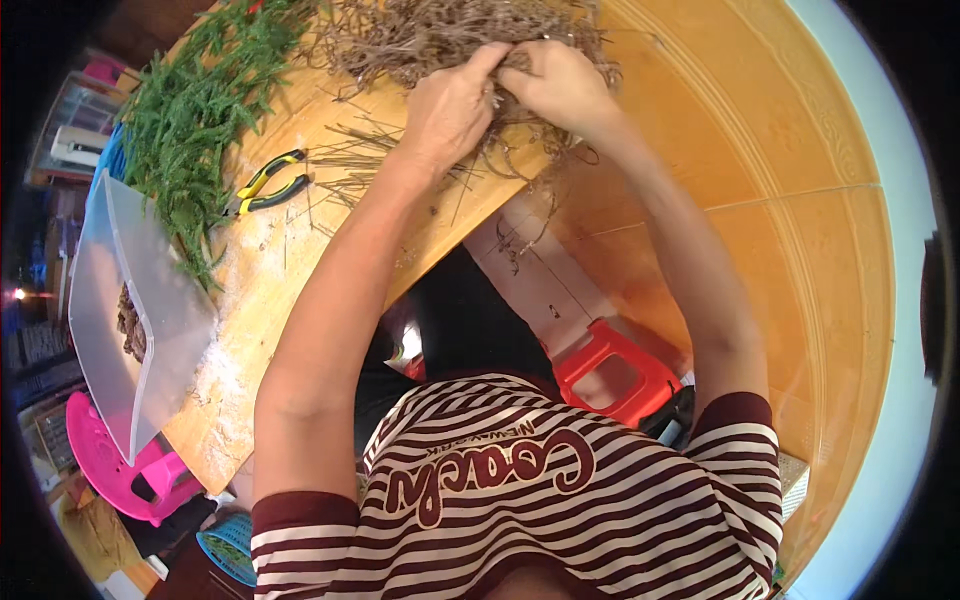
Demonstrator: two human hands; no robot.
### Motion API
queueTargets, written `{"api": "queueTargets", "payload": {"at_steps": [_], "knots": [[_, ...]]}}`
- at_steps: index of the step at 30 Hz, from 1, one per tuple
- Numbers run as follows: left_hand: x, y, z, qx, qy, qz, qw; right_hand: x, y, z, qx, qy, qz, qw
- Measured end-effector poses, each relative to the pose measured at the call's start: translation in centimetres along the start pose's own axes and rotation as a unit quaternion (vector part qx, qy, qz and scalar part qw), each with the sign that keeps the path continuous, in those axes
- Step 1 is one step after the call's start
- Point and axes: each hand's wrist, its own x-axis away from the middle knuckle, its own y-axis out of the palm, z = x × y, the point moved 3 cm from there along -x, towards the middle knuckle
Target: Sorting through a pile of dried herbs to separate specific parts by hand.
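A tangled heap of brown, twig-like strands (425,40) covers the far end of the wooden table. Both of my hands meet at its near edge. My left hand (450,110) is closed, thumb and fingers pinched on the strands. Beside it, my right hand (560,85) is curled with its fingertips against the left one, also gripping strands; exactly what lies between the fingers is partly hidden. Loose brown strands hang below the hands over the table edge. Several thin stems (350,160) lie scattered to the left of my left forearm.
Yellow-and-black pliers (272,182) lie left of the stems. Green artificial-looking foliage (190,130) spreads along the left side, near a translucent plastic bin (180,320). A red plastic stool (618,375) stands below the table, a pink one (120,460) at lower left.
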Motion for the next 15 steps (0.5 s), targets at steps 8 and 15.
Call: {"api": "queueTargets", "payload": {"at_steps": [8, 15], "knots": [[0.1, 0.0, -0.3, -0.017, 0.1, 0.057, 0.993, 0.6, -1.2, -1.4, -0.181, 0.079, -0.194, 0.961], [-0.5, 0.4, 0.4, -0.14, 0.073, -0.006, 0.987, 0.9, -2.1, 0.1, -0.266, 0.103, -0.153, 0.946]]}}
